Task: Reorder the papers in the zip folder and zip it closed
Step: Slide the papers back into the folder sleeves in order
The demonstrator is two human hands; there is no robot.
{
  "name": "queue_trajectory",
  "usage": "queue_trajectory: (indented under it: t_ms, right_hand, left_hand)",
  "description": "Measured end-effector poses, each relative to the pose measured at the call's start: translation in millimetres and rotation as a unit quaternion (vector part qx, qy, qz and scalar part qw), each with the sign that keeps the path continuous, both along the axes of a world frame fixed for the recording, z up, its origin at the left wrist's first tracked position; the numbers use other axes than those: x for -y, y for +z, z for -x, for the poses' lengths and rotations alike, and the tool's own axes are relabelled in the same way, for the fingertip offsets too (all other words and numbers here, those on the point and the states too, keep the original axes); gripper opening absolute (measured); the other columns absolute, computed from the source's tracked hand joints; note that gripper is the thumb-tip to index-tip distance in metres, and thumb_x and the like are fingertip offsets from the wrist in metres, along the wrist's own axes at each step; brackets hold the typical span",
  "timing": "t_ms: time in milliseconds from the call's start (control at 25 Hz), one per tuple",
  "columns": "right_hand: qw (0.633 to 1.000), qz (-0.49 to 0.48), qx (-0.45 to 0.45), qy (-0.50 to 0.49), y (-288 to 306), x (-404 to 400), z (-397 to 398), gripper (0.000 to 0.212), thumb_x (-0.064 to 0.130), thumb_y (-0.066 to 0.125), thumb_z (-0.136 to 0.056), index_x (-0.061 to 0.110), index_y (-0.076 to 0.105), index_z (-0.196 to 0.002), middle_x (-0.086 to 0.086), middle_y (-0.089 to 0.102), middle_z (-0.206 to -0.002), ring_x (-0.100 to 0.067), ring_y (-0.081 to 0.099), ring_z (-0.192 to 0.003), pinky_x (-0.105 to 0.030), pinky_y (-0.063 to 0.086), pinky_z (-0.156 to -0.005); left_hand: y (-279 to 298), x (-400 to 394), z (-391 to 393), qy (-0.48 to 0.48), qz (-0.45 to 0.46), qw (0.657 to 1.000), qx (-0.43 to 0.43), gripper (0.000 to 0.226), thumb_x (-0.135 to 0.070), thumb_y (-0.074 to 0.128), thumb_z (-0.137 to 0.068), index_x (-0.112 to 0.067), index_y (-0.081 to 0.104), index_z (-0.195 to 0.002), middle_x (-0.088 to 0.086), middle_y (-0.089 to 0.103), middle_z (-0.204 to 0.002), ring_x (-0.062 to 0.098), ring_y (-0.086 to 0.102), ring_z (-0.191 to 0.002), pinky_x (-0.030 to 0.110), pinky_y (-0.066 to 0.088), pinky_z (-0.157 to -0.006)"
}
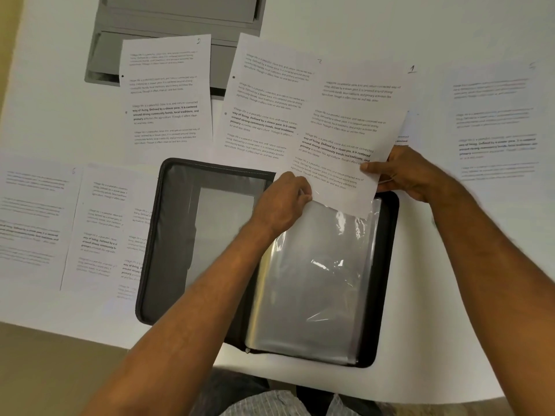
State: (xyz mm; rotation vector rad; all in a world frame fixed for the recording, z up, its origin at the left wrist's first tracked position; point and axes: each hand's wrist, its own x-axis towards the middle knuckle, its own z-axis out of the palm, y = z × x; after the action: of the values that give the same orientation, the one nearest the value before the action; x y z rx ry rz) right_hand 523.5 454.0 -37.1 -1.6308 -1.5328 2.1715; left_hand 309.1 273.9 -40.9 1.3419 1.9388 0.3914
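Folder: we see the zip folder [168,235] lying open on the white table [450,265], clear sleeve [315,280] uppermost.
Sheet: page marked 1 [354,121], lower edge entering the sleeve mouth.
Right hand [411,175]: pinches the sheet's right edge.
Left hand [285,202]: grips at the sleeve mouth.
Risk: we judge the corner may snag and crumple if the mouth sags.
Surroundings: loose pages [168,91] spread around; grey tray [180,19] behind.
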Motion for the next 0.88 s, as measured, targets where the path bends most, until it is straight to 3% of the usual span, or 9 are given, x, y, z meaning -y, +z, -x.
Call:
queue_trajectory:
  t_ms: [280, 400, 520, 640, 880]
  right_hand:
    - [1.000, 0.025, -0.012, 0.005, 3, -4, -16, 0.047, 0.011, 0.074, -0.091, 0.017, 0.062, -0.136, -0.001, 0.075, -0.119, -0.019, 0.076, -0.099, -0.035, 0.065, -0.072]
    - [0.999, 0.025, -0.013, 0.021, 2, -5, -12, 0.045, 0.011, 0.075, -0.090, 0.016, 0.063, -0.133, 0.000, 0.077, -0.115, -0.019, 0.076, -0.099, -0.036, 0.065, -0.073]
    - [0.999, 0.017, -0.014, 0.036, 0, -7, -7, 0.049, 0.014, 0.076, -0.089, 0.016, 0.063, -0.136, -0.003, 0.076, -0.119, -0.023, 0.075, -0.104, -0.041, 0.065, -0.080]
    - [0.998, 0.018, -0.026, 0.051, -1, -9, -9, 0.051, 0.016, 0.076, -0.089, 0.018, 0.062, -0.138, -0.002, 0.075, -0.121, -0.023, 0.074, -0.107, -0.041, 0.064, -0.082]
    - [0.997, 0.022, -0.039, 0.065, 2, -11, -7, 0.050, 0.014, 0.074, -0.090, 0.018, 0.061, -0.138, -0.001, 0.075, -0.122, -0.023, 0.074, -0.107, -0.038, 0.065, -0.080]
  left_hand:
    - [2, 3, 10, -0.013, -0.008, 1.000, -0.026, 0.017, -0.032, 0.066, -0.096, -0.019, 0.065, -0.107, 0.000, 0.055, -0.104, 0.016, 0.058, -0.089, 0.034, 0.051, -0.080]
    - [0, 6, 21, -0.011, 0.001, 0.999, -0.045, 0.013, -0.018, 0.062, -0.095, -0.013, 0.067, -0.105, 0.005, 0.052, -0.111, 0.021, 0.058, -0.094, 0.038, 0.052, -0.087]
    - [2, 8, 24, 0.057, -0.003, 0.998, -0.003, 0.010, -0.010, 0.061, -0.095, -0.011, 0.070, -0.099, 0.001, 0.045, -0.120, 0.015, 0.056, -0.093, 0.026, 0.049, -0.089]
    - [1, 10, 23, 0.103, -0.013, 0.994, 0.031, 0.007, -0.008, 0.066, -0.094, -0.010, 0.071, -0.097, -0.001, 0.048, -0.122, 0.001, 0.051, -0.090, -0.001, 0.036, -0.079]
    - [-3, 8, 27, 0.154, -0.031, 0.986, 0.050, 0.012, -0.005, 0.071, -0.088, -0.013, 0.079, -0.086, -0.008, 0.070, -0.086, -0.008, 0.059, -0.073, 0.002, 0.040, -0.065]
